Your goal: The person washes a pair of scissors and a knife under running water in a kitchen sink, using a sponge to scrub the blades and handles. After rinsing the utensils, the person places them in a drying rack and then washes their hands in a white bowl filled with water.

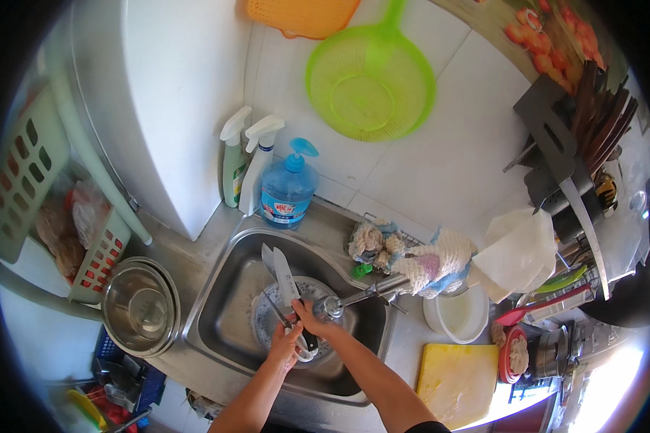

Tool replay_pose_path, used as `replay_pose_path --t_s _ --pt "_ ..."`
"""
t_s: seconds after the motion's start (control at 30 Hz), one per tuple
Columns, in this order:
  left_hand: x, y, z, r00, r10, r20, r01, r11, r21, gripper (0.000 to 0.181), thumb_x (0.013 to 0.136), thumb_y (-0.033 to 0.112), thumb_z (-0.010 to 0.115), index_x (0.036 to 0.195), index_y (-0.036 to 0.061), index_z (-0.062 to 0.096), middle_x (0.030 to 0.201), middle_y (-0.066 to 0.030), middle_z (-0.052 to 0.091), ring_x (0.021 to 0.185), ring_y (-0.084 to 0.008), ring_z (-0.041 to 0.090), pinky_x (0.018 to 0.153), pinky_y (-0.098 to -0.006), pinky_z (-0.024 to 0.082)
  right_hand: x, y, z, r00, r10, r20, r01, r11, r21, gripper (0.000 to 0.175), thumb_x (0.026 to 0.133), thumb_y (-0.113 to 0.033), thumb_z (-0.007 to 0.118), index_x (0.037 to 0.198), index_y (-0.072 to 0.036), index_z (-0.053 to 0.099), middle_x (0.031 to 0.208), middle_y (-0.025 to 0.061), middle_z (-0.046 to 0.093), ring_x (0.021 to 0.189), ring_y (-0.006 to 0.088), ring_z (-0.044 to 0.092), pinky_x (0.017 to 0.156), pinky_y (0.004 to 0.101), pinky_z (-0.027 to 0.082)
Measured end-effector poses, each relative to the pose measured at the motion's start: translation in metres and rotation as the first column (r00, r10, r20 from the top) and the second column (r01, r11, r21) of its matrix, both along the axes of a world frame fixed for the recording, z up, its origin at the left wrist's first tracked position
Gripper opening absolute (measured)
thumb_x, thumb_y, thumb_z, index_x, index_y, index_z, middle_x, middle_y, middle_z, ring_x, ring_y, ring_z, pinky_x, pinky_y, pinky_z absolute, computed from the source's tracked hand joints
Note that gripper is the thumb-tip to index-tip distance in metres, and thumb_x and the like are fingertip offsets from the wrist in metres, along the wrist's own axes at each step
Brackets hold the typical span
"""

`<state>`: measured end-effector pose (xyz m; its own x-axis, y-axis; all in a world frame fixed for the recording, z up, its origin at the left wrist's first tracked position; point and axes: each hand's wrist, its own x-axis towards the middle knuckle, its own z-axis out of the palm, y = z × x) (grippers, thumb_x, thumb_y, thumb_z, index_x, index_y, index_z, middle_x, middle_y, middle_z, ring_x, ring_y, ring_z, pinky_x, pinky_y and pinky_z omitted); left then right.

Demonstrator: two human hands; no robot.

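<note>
Over a stainless steel sink (201, 281), my left hand (283, 346) grips several knife handles, one black (310, 340) and one white (307, 354). A broad kitchen knife blade (286, 275) points up and away from me, bearing writing near its heel. Beside it slants a narrow, dark blade (274, 306). Another broad metal blade (268, 261) shows partly behind the first. My right hand (310, 319) closes around the broad knife near where blade meets handle. Below both hands, a bowl (258, 320) of sudsy water stands in the sink, partly hidden by them.
The metal faucet (330, 307) reaches over the sink beside my right hand. Behind stand a blue soap pump bottle (288, 189) and two spray bottles (257, 176). Steel bowls (138, 308) sit left; a white tub (455, 316) and yellow cutting board (457, 384) lie right. Cloths (433, 260) hang over the faucet.
</note>
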<state>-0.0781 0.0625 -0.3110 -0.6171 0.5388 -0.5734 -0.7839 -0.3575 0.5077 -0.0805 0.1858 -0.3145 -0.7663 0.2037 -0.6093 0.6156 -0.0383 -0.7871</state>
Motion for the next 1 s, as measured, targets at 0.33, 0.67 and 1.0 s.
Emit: replay_pose_path --t_s 0.33,0.67,1.0 --pt "0.010 0.028 -0.020 0.976 0.125 0.178 -0.150 0.979 0.138 0.024 0.089 0.022 0.046 0.106 0.0060 0.041 0.100 -0.0111 0.053 0.088 -0.0222 0.055 0.073 -0.0367 0.047 0.030 -0.020 0.021 0.937 0.304 0.174 -0.312 0.497 0.810 0.031 0.087 -0.024 0.037 0.107 -0.002 0.048 0.092 0.0206 0.058 0.087 0.0358 0.055 0.075 0.0411 0.044" --pt "0.016 0.023 0.005 0.966 -0.068 0.251 0.056 0.997 0.055 0.024 0.080 0.016 0.058 0.097 0.0036 0.046 0.080 -0.0081 0.057 0.067 -0.0175 0.059 0.051 -0.0293 0.049 0.060 -0.007 0.053 0.977 -0.136 -0.166 0.195 0.889 0.415 0.027 0.080 -0.019 0.051 0.094 0.003 0.057 0.081 0.0179 0.060 0.076 0.0234 0.059 0.067 0.0316 0.043" --pt "0.020 0.011 0.016 0.973 -0.079 0.215 0.079 0.997 0.008 0.027 0.074 0.012 0.061 0.095 0.0032 0.047 0.077 -0.0085 0.056 0.060 -0.0169 0.057 0.046 -0.0277 0.046 0.062 0.013 0.062 0.989 0.135 0.056 -0.139 0.757 0.639 0.027 0.074 -0.022 0.057 0.088 0.002 0.058 0.079 0.0155 0.060 0.076 0.0247 0.060 0.066 0.0328 0.046"
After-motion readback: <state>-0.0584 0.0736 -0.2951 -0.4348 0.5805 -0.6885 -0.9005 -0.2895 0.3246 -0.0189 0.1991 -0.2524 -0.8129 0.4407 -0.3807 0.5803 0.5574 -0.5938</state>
